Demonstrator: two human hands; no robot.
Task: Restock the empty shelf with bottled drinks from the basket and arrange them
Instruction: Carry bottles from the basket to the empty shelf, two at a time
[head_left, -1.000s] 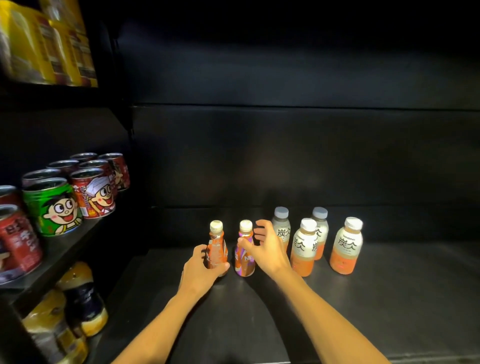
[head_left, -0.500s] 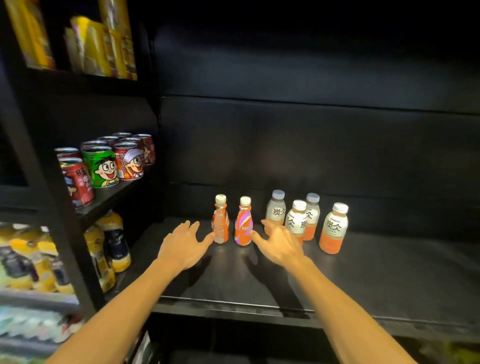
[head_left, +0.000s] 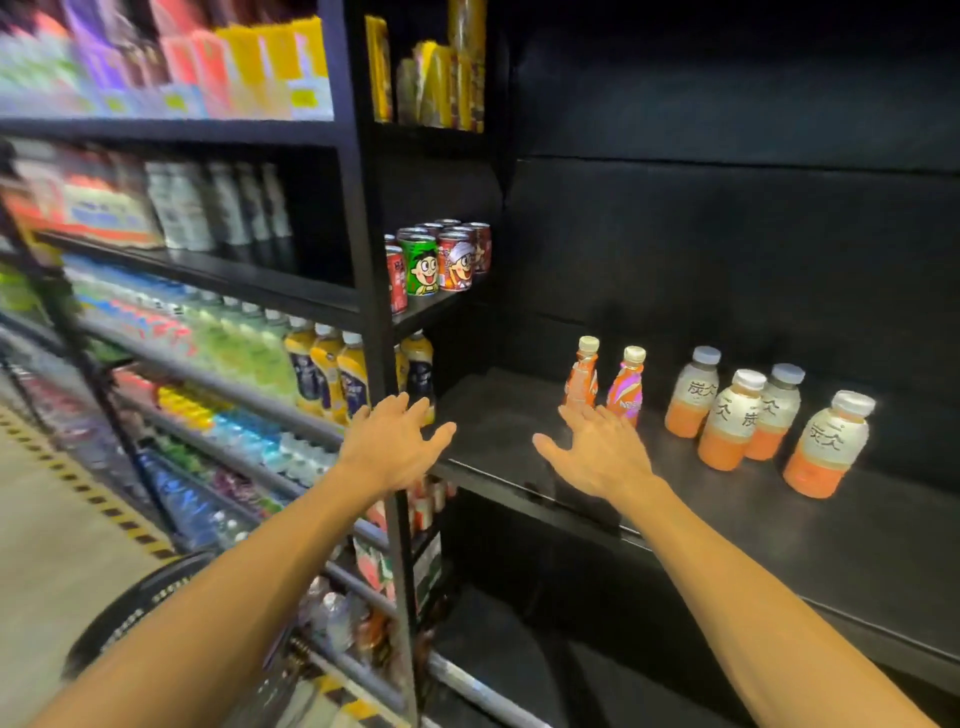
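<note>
Both hands are hanging released, fingers spread, grasping nothing: the left hand (head_left: 390, 448) near the shelf (head_left: 779, 525) edge, the right hand (head_left: 597, 452) just near of two slim bottles (head_left: 605, 382). Four orange bottles (head_left: 753, 415) are standing clustered to their right on the shelf

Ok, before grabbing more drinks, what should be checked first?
1. Left hand holding nothing: ok, fingers spread.
2. Right hand holding nothing: ok, open too.
3. Two slim orange bottles standing upright: ok.
4. Four white-labelled bottles upright: ok, in a staggered cluster, not a neat row.
5. Room left on the black shelf: ok, bare space in front and to the right.
6. Drinks left in the basket: cannot tell; a dark round rim shows at lower left, contents unseen.
</note>
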